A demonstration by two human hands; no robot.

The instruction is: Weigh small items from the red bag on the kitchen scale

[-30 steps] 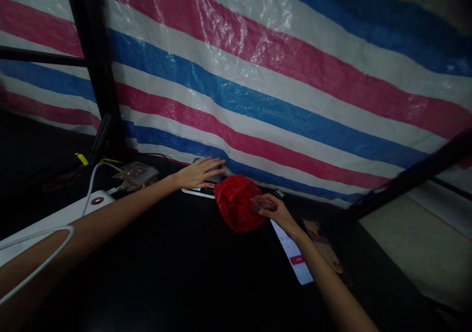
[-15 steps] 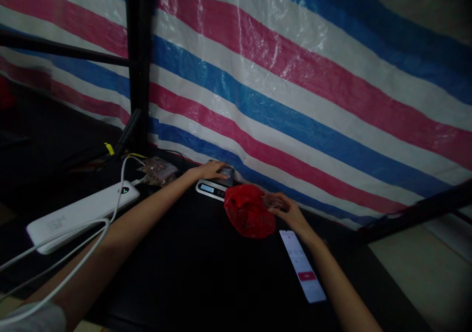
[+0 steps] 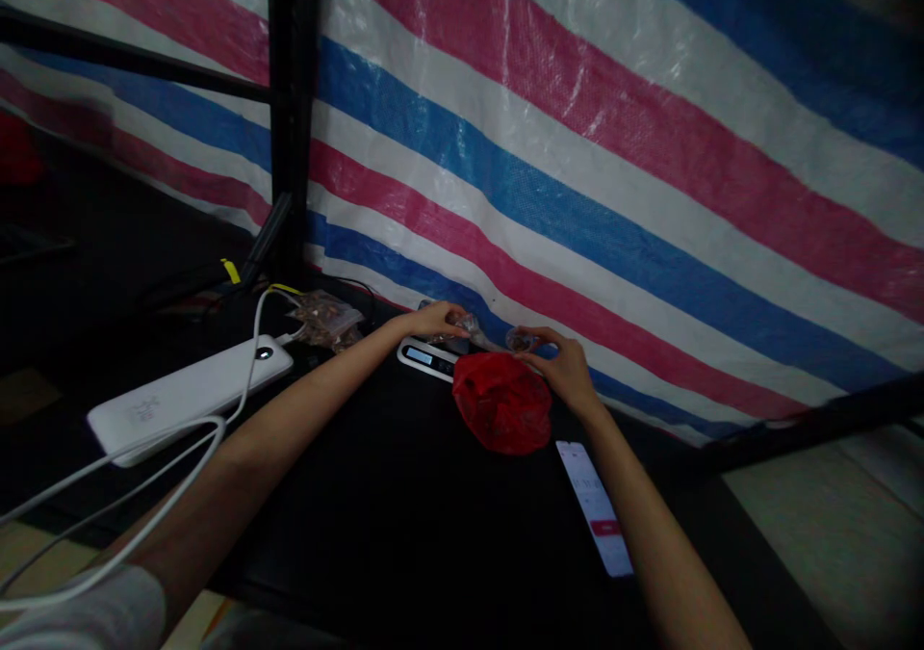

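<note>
My left hand (image 3: 435, 321) has its fingers nearly closed on some clear plastic (image 3: 469, 325) behind the scale (image 3: 425, 359); my right hand (image 3: 569, 369) pinches a clear cup (image 3: 519, 340), contents untellable, just behind the red bag (image 3: 500, 404). I seem to be at bringing plastic and cup together, which calls for a light, steady grip. I can't make out the red bag's contents; the zip bag (image 3: 328, 320) holds brown pieces.

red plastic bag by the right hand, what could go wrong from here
The right hand could bump the red plastic bag, perhaps jostling the device with a lit display beside it. The white cable, looping across the left forearm in this view, might snag and tug the white power bank.
</note>
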